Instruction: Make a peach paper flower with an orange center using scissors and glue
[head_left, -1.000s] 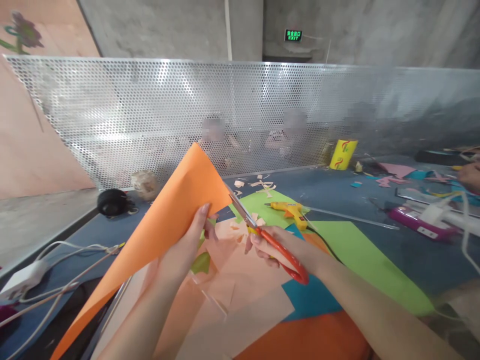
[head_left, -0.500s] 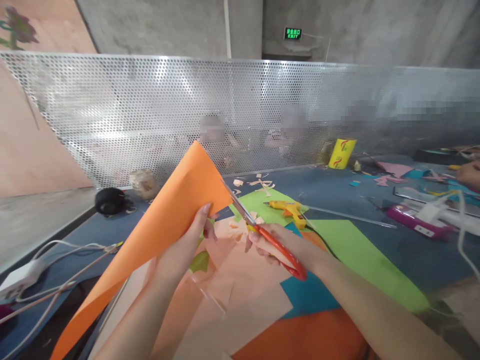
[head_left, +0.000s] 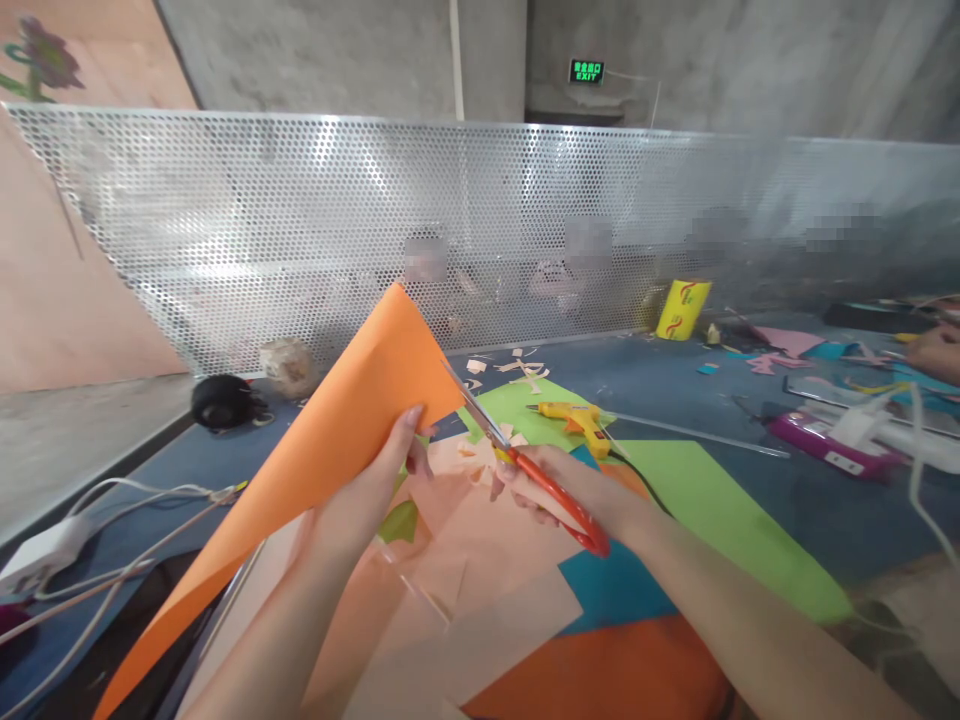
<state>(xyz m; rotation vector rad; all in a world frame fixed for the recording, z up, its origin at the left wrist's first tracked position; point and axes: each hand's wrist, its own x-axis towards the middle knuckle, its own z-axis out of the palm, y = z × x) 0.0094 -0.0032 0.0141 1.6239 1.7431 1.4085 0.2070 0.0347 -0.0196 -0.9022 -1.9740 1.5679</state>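
My left hand (head_left: 375,490) has its grip pinched on the orange sheet (head_left: 337,440), raised tilted above the bench (head_left: 675,385). My right hand (head_left: 577,490) has its grip closed through the handles of the red scissors (head_left: 536,470), blades at the sheet's right edge, barely parted. Peach scraps (head_left: 480,560) lie under both hands. Yellow glue gun (head_left: 577,415) on green paper (head_left: 697,500), just beyond.

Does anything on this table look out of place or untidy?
Small paper scraps are scattered on the blue table. The yellow glue gun lies on a green sheet, its cord running under the right hand.
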